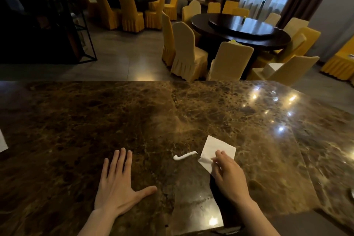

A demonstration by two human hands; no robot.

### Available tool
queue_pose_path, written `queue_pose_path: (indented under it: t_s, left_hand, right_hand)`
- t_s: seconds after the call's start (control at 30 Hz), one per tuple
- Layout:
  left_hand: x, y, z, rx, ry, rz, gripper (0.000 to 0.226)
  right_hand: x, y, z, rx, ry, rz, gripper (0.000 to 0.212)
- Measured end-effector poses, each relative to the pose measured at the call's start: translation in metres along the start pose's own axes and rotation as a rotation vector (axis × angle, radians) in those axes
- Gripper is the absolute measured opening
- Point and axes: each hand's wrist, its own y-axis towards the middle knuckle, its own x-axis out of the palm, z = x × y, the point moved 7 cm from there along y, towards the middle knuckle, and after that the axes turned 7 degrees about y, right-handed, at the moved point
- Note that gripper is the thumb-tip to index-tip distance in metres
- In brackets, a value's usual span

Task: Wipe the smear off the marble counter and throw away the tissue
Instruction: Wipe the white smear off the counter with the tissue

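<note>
A curved white smear (184,155) lies on the brown marble counter (134,117), near the front middle. Just to its right lies a white tissue (217,146), flat on the counter. My right hand (229,176) rests on the tissue's near corner, with the fingertips pinching its edge. My left hand (119,184) is pressed flat on the counter to the left of the smear, fingers spread, holding nothing.
A white paper edge (2,142) shows at the counter's far left. Beyond the counter stand round dark dining tables (241,30) ringed by yellow-covered chairs (186,51). A black metal shelf frame (80,25) stands at the left.
</note>
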Motion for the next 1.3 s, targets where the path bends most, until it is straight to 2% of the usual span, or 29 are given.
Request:
queue_pose_path:
  t_s: [0.23,0.3,0.43,0.5,0.6,0.67,0.73,0.8,0.9,0.97,1.03,1.17,1.3]
  left_hand:
    - [-0.004,-0.003,0.002,-0.002,-0.01,0.012,0.147]
    - [-0.005,-0.005,0.002,0.004,-0.004,0.011,0.148]
    - [-0.004,-0.004,0.002,0.005,-0.008,0.014,0.148]
    - [-0.004,-0.005,0.002,0.006,-0.014,0.017,0.148]
    - [-0.004,-0.004,0.002,-0.001,-0.006,0.021,0.148]
    - [-0.004,-0.005,0.002,0.003,-0.005,0.024,0.149]
    - [-0.004,-0.005,0.001,0.0,-0.005,0.033,0.149]
    - [-0.004,-0.004,0.001,0.0,-0.015,0.034,0.149]
    - [-0.003,-0.003,0.001,-0.004,-0.001,0.032,0.148]
    - [-0.002,-0.002,0.0,-0.003,-0.005,0.038,0.147]
    - [-0.001,-0.001,0.0,0.001,-0.006,0.04,0.147]
    - [0.002,0.002,-0.002,-0.004,-0.025,0.059,0.149]
    - [0.003,0.001,-0.001,0.001,-0.029,0.043,0.148]
  right_hand:
    - [0.004,-0.009,-0.01,-0.073,-0.078,0.005,0.039]
    - [0.004,-0.011,-0.01,-0.11,-0.125,0.02,0.034]
    - [-0.006,-0.012,-0.006,-0.069,-0.079,0.055,0.021]
    - [-0.015,-0.009,0.0,0.002,0.04,0.131,0.016]
    - [-0.026,0.003,0.003,0.165,0.328,0.223,0.019]
    - [-0.021,0.012,-0.005,0.223,0.472,0.22,0.026]
    - [-0.01,0.02,-0.023,0.202,0.518,0.184,0.022]
    - [0.006,0.025,-0.041,0.132,0.451,0.077,0.02]
    - [0.049,0.019,-0.056,0.0,0.075,-0.286,0.051]
    - [0.067,0.008,-0.059,-0.122,-0.206,-0.393,0.06]
    - [0.071,-0.006,-0.056,-0.157,-0.327,-0.392,0.063]
    - [0.074,-0.038,-0.043,-0.134,-0.362,-0.352,0.067]
    - [0.062,-0.006,-0.033,-0.001,-0.387,-0.317,0.07]
